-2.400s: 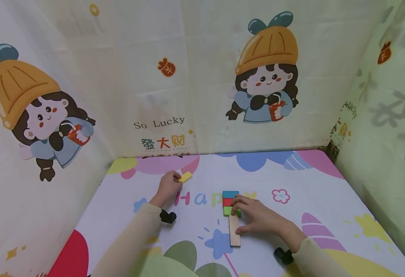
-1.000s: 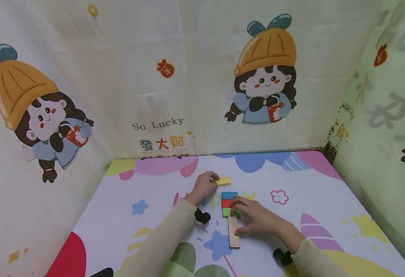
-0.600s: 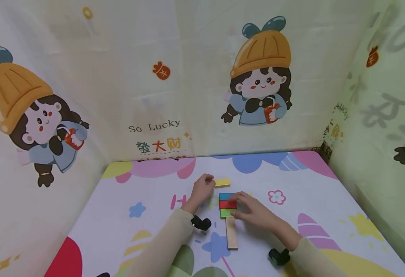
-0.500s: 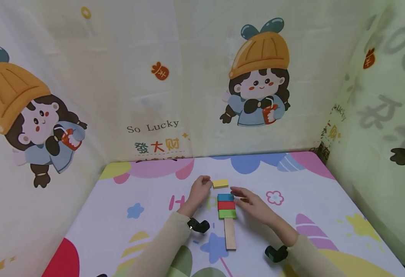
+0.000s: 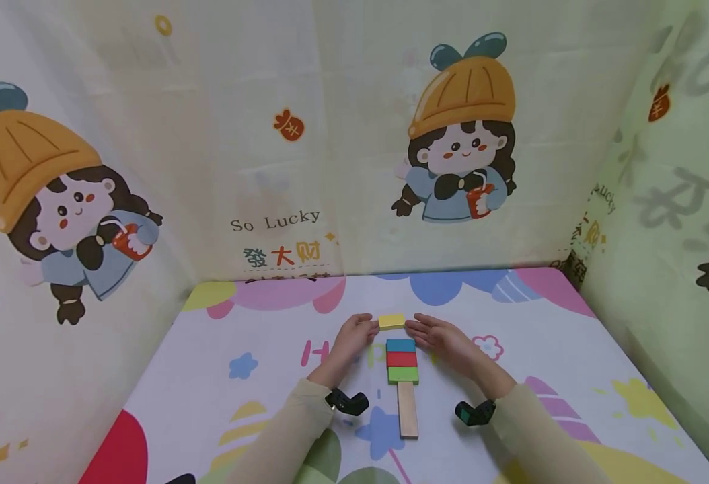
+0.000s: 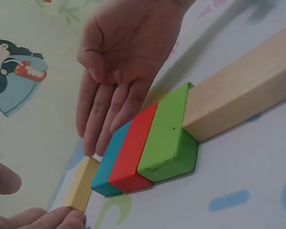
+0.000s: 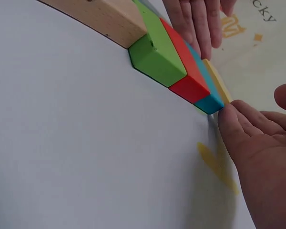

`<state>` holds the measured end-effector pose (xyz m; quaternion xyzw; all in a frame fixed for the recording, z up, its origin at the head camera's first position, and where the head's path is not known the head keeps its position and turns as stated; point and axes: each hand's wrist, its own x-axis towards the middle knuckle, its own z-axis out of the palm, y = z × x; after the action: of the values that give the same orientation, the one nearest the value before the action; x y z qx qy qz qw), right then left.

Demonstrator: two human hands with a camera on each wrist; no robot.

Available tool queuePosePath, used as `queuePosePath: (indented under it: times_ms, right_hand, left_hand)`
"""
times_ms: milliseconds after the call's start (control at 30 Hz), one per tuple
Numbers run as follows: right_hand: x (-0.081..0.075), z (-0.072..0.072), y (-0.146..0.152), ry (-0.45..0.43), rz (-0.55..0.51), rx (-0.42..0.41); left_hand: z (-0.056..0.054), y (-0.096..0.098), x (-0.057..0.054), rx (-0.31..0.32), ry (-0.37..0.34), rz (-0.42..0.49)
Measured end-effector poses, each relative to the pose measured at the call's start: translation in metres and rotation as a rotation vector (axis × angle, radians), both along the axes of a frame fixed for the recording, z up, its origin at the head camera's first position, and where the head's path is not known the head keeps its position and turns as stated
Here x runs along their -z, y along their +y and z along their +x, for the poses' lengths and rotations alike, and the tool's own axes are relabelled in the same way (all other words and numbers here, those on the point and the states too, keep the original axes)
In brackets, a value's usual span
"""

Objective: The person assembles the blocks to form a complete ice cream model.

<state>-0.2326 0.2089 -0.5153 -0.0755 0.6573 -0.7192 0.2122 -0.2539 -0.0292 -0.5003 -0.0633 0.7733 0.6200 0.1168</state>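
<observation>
A yellow block (image 5: 391, 322) lies crosswise on the table, a small gap beyond the blue block (image 5: 400, 345). Behind that one, toward me, a red block (image 5: 401, 359) and a green block (image 5: 403, 375) lie side by side, touching. A long plain wooden block (image 5: 407, 410) runs lengthwise from the green one. My left hand (image 5: 354, 339) is at the yellow block's left end, fingers extended. My right hand (image 5: 445, 341) faces it from the right end with straight fingers. In the right wrist view its fingertips (image 7: 225, 114) are beside the row.
The printed tablecloth (image 5: 209, 376) shows letters, stars and a flower. A cartoon-patterned cloth wall (image 5: 360, 168) rises at the table's far edge, and similar cloth hangs on both sides.
The left hand carried the yellow block rightward to beyond the blue one and let go. My right hand left the green and red blocks and moved forward to the yellow block's right end.
</observation>
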Motion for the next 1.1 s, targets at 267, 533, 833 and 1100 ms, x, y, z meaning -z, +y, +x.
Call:
queuePosePath:
  times_ms: [267,533,833,1100]
  right_hand:
    - [0.003,0.0,0.003,-0.035,-0.044,-0.012]
    - [0.005,0.002,0.007,-0.046,-0.055,0.009]
    - [0.007,0.011,0.016,-0.048,-0.052,-0.017]
    - [0.007,0.019,0.019,-0.041,-0.08,-0.052]
  left_hand:
    - [0.001,0.002,0.006,0.014,0.004,0.032]
    - [0.001,0.007,0.005,0.052,0.004,0.022]
    - [0.002,0.006,0.006,0.098,0.002,-0.009]
    - [0.006,0.002,0.004,0.126,0.025,-0.061]
